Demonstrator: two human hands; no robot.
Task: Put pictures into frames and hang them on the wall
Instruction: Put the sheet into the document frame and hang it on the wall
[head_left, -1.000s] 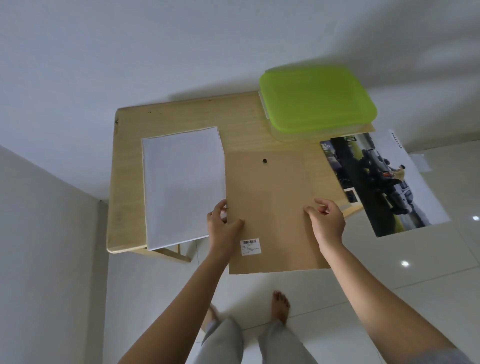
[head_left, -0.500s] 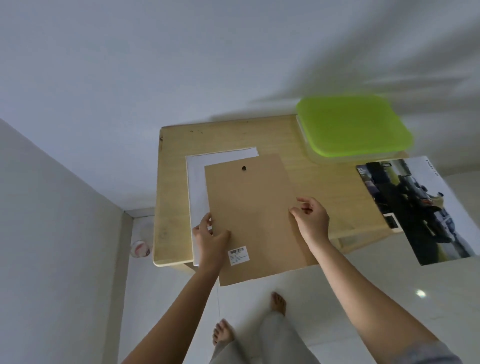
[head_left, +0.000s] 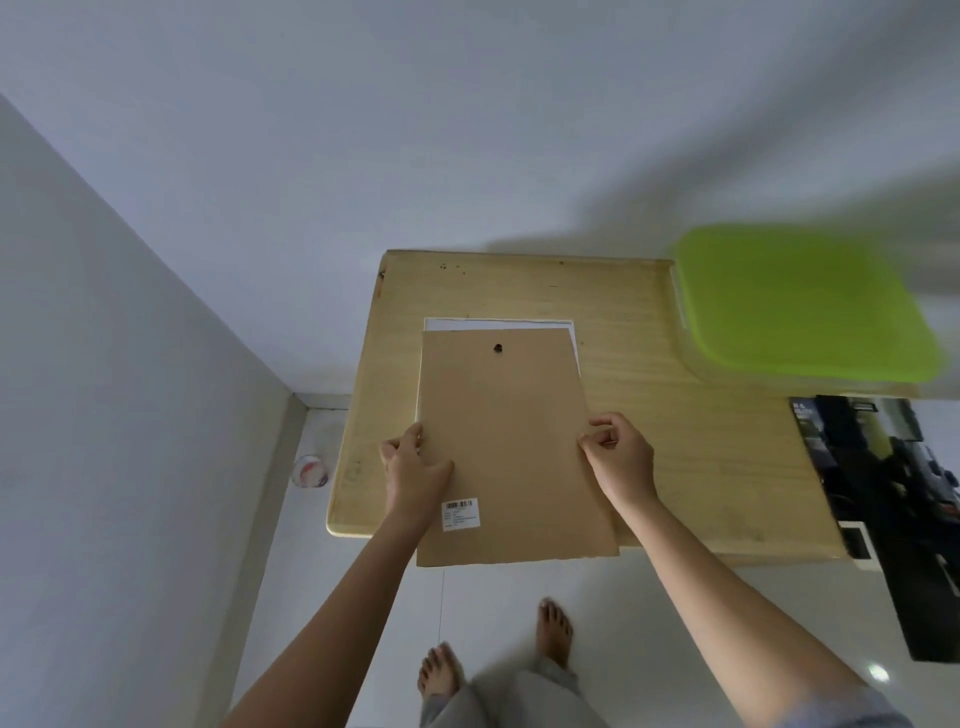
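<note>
Your left hand (head_left: 415, 470) grips the left edge of the brown backing board (head_left: 511, 447). Your right hand (head_left: 618, 457) pinches its right edge with curled fingers. The board lies on the wooden bench (head_left: 701, 457), covering a white sheet (head_left: 498, 324) that shows along its far edge, and its near end overhangs the bench. A green-lidded box (head_left: 800, 306) sits far right, with a dark photo print (head_left: 883, 519) near it.

The brown backing board (head_left: 506, 447) hides nearly all the white sheet (head_left: 498, 323); green lid (head_left: 800, 304) blurred at right.
</note>
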